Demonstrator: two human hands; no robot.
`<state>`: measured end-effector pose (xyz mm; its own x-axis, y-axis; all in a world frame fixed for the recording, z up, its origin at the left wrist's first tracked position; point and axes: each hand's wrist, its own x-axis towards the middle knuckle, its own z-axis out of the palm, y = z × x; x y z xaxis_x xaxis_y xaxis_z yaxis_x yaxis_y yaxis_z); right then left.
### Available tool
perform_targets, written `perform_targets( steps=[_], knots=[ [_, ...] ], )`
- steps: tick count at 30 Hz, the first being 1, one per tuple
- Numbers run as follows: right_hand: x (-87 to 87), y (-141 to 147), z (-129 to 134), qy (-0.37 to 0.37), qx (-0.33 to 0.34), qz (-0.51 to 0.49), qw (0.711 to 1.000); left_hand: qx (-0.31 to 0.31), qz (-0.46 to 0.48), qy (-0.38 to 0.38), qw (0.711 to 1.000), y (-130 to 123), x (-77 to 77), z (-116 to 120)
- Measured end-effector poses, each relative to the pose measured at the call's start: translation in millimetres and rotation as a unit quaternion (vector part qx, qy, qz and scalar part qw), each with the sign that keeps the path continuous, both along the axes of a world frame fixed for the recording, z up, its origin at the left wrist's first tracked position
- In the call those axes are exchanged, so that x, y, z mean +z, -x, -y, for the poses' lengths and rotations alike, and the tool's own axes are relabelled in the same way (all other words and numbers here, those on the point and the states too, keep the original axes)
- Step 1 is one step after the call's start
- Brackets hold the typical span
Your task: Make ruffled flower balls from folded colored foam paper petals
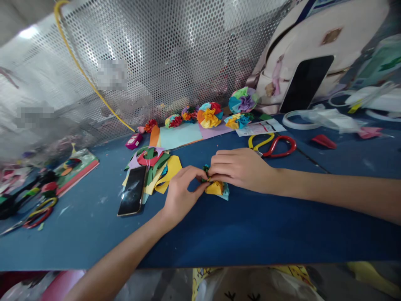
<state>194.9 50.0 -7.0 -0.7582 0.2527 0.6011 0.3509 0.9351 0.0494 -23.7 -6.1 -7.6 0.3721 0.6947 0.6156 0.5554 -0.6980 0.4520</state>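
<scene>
Between my two hands is a small crumpled paper flower (214, 188) in yellow, light blue and dark green, just over the blue table. My left hand (184, 190) pinches its left side with thumb and forefinger. From the right, my right hand (239, 170) closes over its upper part, its fingertips meeting those of the left. The fingers hide part of the flower. Left of my hands, a dark phone (133, 190) lies on cut paper pieces in yellow, green, red and purple (169, 173). Scissors with yellow and red handles (278, 146) lie beyond my right hand.
Finished paper flowers (209, 115) line the back by a perforated metal panel (175, 50). A beige backpack (313, 42) with a phone (307, 83) leaning on it stands back right, near tape rolls (300, 120). More scissors (40, 213) and a booklet (78, 171) lie left.
</scene>
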Motion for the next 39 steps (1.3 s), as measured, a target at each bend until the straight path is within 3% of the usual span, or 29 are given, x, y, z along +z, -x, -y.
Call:
perform_targets(
  steps=[7,12,20,29,39],
  knots=[
    [3.3,-0.7,-0.4,0.113,0.002,-0.025,0.993,0.024,0.057,0.053,0.997,-1.4,-0.4,1.5],
    [7.3,-0.1,1.2,0.148,-0.01,-0.03,0.989,-0.001,0.067,0.043,0.997,-1.5,-1.6,2.2],
    [7.5,0.2,3.4,0.152,-0.008,-0.044,0.987,-0.028,0.071,0.059,0.995,-1.3,-1.8,0.5],
    [8.3,-0.2,5.1,0.107,-0.003,-0.032,0.994,0.049,0.15,0.138,0.978,-1.5,-4.2,0.6],
    [8.5,-1.2,5.5,0.092,-0.009,-0.025,0.995,0.045,0.168,0.152,0.973,-0.2,-3.9,1.6]
  ],
)
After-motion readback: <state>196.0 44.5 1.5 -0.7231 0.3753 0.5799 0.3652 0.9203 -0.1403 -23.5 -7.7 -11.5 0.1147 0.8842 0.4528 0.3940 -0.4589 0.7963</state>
